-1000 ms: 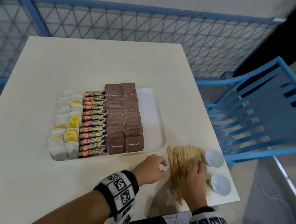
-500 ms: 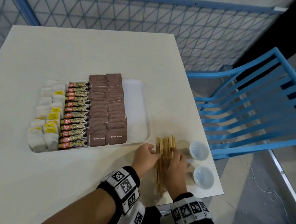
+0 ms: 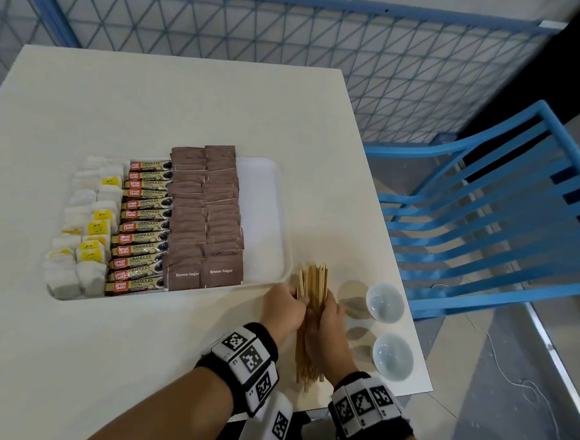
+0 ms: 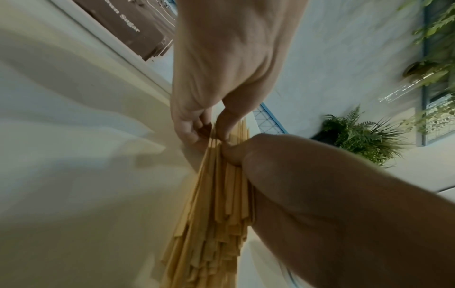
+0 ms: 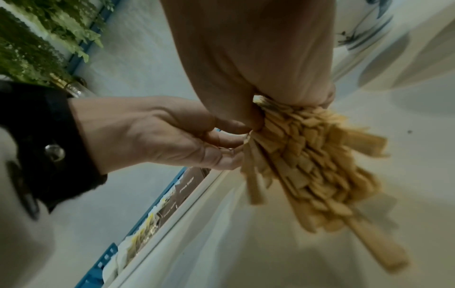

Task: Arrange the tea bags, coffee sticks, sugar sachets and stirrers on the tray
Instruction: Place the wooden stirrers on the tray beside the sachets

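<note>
Stirrers are lying in a loose wooden bundle on the counter, just beside the near right corner of the tray and not yet on it. Both hands are gathering them: the left hand is pinching the bundle's left side between thumb and fingers, and the right hand is curling round it from the right — each grip is clamped on the sticks. In the right wrist view the near ends are fanning out unevenly, so the bundle is not squared up.

On the tray, the tea bags are filling the left columns, the coffee sticks are sitting in a stack down the middle, and the sugar sachets are overlapping in two brown rows. A bare white strip is running along the tray's right side.

By my reading, the stirrers are the last item, and the step in hand is collecting them. The next move is calling for a firmer two-handed hold, a lift over the tray's raised rim, and a lay-down along that bare strip — without nudging the sachets.

Two small white bowls are standing near the bundle on the right; a blue chair is beyond the counter edge.
</note>
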The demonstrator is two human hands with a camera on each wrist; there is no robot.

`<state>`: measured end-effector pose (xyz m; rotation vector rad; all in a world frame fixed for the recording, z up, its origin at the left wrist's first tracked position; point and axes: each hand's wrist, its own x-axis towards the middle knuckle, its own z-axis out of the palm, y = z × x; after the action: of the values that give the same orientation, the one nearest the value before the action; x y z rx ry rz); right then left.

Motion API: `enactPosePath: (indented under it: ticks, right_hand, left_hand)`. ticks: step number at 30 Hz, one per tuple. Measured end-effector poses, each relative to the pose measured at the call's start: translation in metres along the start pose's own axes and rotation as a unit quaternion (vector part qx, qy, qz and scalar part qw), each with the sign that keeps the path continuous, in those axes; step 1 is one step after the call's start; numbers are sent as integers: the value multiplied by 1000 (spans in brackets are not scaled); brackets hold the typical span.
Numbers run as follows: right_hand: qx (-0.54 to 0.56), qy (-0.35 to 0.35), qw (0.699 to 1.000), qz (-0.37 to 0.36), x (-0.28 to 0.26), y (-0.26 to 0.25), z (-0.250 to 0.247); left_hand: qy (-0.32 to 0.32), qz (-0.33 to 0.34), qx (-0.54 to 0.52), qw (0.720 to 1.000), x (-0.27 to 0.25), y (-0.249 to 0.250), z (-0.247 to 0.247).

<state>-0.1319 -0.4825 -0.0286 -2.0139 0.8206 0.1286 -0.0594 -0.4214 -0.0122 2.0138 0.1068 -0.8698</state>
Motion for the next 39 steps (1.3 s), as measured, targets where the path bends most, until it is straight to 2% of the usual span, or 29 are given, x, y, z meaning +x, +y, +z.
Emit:
enactPosePath:
  ticks: [4, 11, 15, 21, 23, 27, 31, 36, 39]
  right_hand:
    - [13, 13, 1000, -15, 2, -1, 2]
    - [83, 33, 996, 6, 8, -1, 0]
    - [139, 21, 990, 10, 7, -2, 0]
    - [135, -18, 991, -6, 1, -12, 3]
    - [136, -28, 990, -3, 0, -13, 4]
    - [118, -6, 992, -51, -4, -21, 13]
    - [111, -21, 990, -86, -6, -22, 13]
    - [189, 23, 976, -102, -8, -26, 5]
    - [179, 43, 975, -122, -8, -25, 4]
  left_hand:
    - [-32, -8, -5, 999, -4, 6, 1]
    - [-17, 2, 11, 1000, -11, 7, 8]
    - [-29, 13, -9, 999, -11, 11, 12]
    - [-83, -15, -157, 984, -5, 7, 6]
    - [-85, -26, -180, 980, -5, 8, 2]
    - [-77, -52, -187, 978, -4, 6, -2]
    - [-67, -92, -271, 956, -2, 10, -10]
    - [-63, -113, -344, 930, -3, 15, -20]
    - [-58, -101, -361, 925, -2, 16, -25]
